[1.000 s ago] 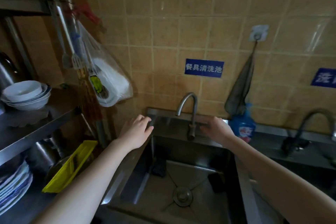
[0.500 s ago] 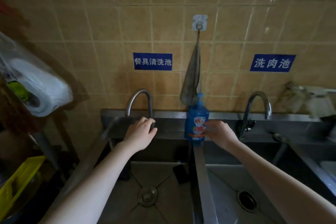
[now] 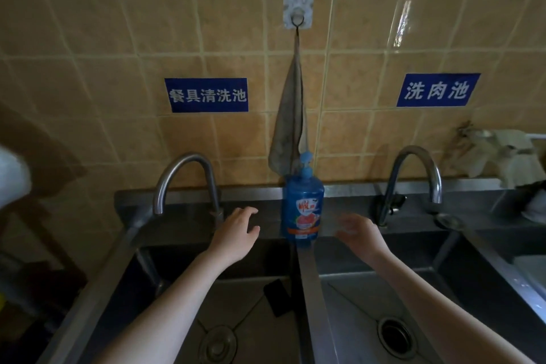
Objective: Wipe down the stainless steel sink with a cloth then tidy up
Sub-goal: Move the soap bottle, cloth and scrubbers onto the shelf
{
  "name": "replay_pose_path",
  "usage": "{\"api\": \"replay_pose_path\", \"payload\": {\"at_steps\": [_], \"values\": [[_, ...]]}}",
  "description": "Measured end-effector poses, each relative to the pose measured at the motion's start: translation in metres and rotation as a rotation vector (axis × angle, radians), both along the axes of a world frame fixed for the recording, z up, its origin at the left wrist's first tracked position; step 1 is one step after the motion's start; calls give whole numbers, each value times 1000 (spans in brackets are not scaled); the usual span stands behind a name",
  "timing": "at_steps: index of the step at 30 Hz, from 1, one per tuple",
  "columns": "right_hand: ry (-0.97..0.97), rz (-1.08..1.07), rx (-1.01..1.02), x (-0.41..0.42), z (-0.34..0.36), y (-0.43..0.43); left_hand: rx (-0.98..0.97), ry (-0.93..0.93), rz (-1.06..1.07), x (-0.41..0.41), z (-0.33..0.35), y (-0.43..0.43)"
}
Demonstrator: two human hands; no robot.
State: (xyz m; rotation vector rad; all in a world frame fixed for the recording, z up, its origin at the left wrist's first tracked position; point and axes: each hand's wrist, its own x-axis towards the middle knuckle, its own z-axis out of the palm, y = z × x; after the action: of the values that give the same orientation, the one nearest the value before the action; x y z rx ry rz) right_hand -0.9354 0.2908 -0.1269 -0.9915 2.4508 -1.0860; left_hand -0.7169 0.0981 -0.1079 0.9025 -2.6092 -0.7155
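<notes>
1. Stainless steel sink: a double-basin unit that fills the lower view, set against a tan tiled wall. A flat dark object lies in the left basin near the divider.
2. Left hand: fingers are straight and slightly spread, holding nothing. It is over the back ledge just beside the left faucet; contact with the ledge cannot be told.
3. Right hand: blurred, with fingers loosely extended and nothing held. It is above the right basin's back edge, left of the right faucet.
4. Cloth: grey-brown, hanging from a wall hook above the divider. Its lower end drops behind the bottle's pump.
5. Blue soap bottle: upright on the back ledge at the divider, between the two hands.
6. Two blue signs with white characters are fixed to the wall, one above each basin.
</notes>
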Motion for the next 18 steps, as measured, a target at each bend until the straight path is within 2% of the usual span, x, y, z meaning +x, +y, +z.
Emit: {"api": "replay_pose_path", "payload": {"at_steps": [10,14,18], "values": [[-123,-58,31,-56,-54,-68,86,-64,12,-90,-47,-62],[-168,-61,29,-72,-76,-91,185,-53,5,-116,-72,-83],[-169,24,12,-83,-94,-111,299,-60,-50,-137,-93,-99]]}}
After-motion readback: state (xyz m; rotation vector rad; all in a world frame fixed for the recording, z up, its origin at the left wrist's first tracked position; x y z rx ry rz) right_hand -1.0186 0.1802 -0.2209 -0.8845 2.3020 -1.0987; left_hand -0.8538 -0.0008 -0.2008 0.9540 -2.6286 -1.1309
